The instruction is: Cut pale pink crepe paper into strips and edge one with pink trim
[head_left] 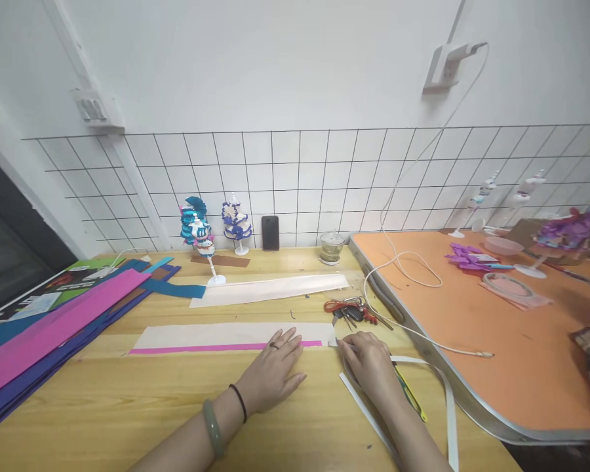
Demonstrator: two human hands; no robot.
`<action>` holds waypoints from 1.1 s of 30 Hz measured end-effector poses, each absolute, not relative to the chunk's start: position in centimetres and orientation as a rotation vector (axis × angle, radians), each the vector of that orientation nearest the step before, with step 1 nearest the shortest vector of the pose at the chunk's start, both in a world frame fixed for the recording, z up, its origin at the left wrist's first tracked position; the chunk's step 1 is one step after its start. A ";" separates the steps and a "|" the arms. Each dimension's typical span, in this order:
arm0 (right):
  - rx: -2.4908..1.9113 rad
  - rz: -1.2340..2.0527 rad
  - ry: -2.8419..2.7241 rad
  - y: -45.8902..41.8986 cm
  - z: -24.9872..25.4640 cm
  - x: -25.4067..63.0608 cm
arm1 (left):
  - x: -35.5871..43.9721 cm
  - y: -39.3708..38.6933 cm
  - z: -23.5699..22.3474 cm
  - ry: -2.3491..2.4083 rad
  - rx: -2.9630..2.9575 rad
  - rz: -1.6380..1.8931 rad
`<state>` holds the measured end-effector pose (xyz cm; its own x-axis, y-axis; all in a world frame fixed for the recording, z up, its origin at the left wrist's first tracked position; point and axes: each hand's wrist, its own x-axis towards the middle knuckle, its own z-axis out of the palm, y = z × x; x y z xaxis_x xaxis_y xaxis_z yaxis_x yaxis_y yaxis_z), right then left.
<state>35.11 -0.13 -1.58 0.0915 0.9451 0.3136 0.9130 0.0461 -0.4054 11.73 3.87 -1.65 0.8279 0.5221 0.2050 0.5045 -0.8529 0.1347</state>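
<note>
A long cream strip (pixel 191 335) lies crosswise on the wooden table, with a narrow magenta strip (pixel 201 347) along its near edge. My left hand (pixel 275 370) rests on both strips, palm down with fingers stretched out. At the cream strip's right end, my right hand (pixel 368 364) has its thumb and fingers pinched together; what they grip is hidden. White tape-like band (pixel 450 400) curves out to the right from behind this hand. Another white length (pixel 361 406) runs beneath my right forearm. Partly covered beside the right wrist is a yellow-green cutter knife (pixel 412 394).
Behind lies another cream strip (pixel 270 290), with keys (pixel 354 311) to its right. Decorated stands (pixel 236 226), a phone (pixel 270 233) and a glass cup (pixel 331 248) line the wall. Coloured sheets (pixel 63 321) cover the left side. A white cable (pixel 423 334) crosses onto the orange table (pixel 496 373).
</note>
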 end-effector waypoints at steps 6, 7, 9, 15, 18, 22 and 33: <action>-1.983 0.090 -1.790 -0.1 -1.9 35.5 | 11.9 3.8 -1.3 0.848 2.926 0.343; -1.983 0.100 -1.793 -0.1 -1.9 35.5 | 11.9 3.8 -1.3 0.852 2.925 0.340; -1.971 0.117 -1.800 -0.2 -1.7 35.4 | 11.9 3.8 -1.3 0.860 2.921 0.343; -1.984 0.147 -1.807 -0.5 -1.3 35.1 | 12.0 4.0 -1.5 0.858 2.910 0.339; -2.021 0.142 -1.783 -0.3 -1.5 35.1 | 12.0 4.0 -1.6 0.865 2.895 0.348; -2.010 0.135 -1.748 -0.2 -1.6 35.2 | 12.1 4.0 -2.0 0.887 2.868 0.398; -1.878 0.184 -1.776 -0.4 -1.6 35.2 | 12.2 3.9 -2.8 0.938 2.892 0.446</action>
